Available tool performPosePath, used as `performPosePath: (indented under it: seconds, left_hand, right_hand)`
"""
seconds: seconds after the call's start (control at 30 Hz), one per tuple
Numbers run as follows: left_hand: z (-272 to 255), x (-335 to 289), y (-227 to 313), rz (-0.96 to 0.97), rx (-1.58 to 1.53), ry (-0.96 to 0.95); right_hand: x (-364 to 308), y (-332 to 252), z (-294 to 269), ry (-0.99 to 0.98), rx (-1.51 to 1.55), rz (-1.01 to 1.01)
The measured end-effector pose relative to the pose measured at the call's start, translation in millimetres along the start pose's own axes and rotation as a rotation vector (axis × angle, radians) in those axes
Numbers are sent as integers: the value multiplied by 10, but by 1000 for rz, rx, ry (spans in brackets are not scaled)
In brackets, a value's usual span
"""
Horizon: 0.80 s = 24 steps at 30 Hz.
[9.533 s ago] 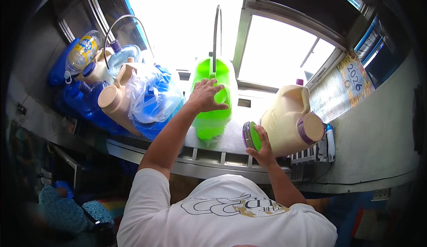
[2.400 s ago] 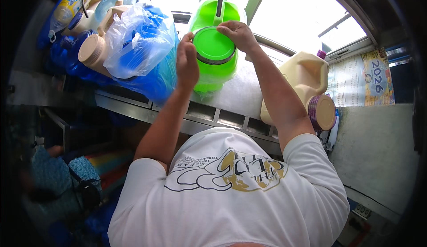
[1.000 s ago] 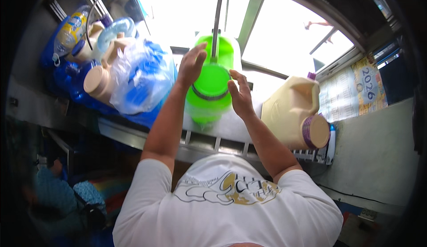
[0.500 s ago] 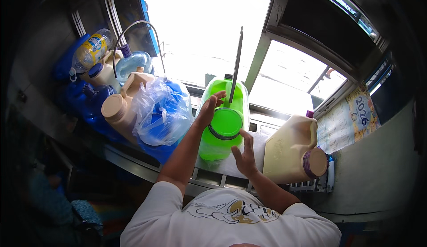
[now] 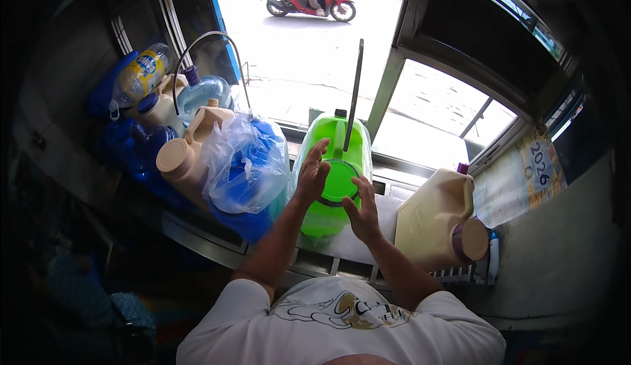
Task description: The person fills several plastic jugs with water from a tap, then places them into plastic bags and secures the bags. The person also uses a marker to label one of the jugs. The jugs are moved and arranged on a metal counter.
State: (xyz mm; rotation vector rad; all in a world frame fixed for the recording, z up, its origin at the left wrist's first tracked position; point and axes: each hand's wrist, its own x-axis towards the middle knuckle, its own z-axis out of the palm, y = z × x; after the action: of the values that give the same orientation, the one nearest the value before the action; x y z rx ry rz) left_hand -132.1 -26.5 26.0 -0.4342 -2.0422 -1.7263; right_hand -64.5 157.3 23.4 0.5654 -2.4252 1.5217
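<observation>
A bright green water container (image 5: 322, 224) with a clear plastic wrap stands in front of me, its round green lid (image 5: 340, 180) facing me. My left hand (image 5: 313, 173) is at the left side of the lid, fingers stretched and apart. On the lid's right side my right hand (image 5: 363, 208) is spread with thumb and fingers apart. Both hands are at the lid's rim; whether they touch it I cannot tell. A thin dark pipe (image 5: 357, 92) rises beside the container's small black cap (image 5: 340, 113).
To the left crowd a blue container in a plastic bag (image 5: 246, 168), a beige jug (image 5: 175, 158), a clear round bottle (image 5: 204, 95) and a curved pipe (image 5: 229, 36). At right stands a cream jug (image 5: 427, 224). A red motorcycle (image 5: 315, 0) with a rider is outside the window.
Both my hands have come closer to the lid, the left one moving down a little and the right one slightly up. A red motorcycle has appeared outside.
</observation>
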Motion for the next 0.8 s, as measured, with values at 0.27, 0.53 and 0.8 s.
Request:
performPosePath:
  seconds: [0.27,0.53,0.8]
  left_hand:
    - [66,58,291,30,351,116]
    - [39,-192,585,-250,953,-387]
    - [-101,111,744,-77,1142,-764]
  right_hand:
    - [597,224,-82,-65,241,108]
    - [765,285,23,-240,210,-4]
    - [578,194,-91,-205,49,81]
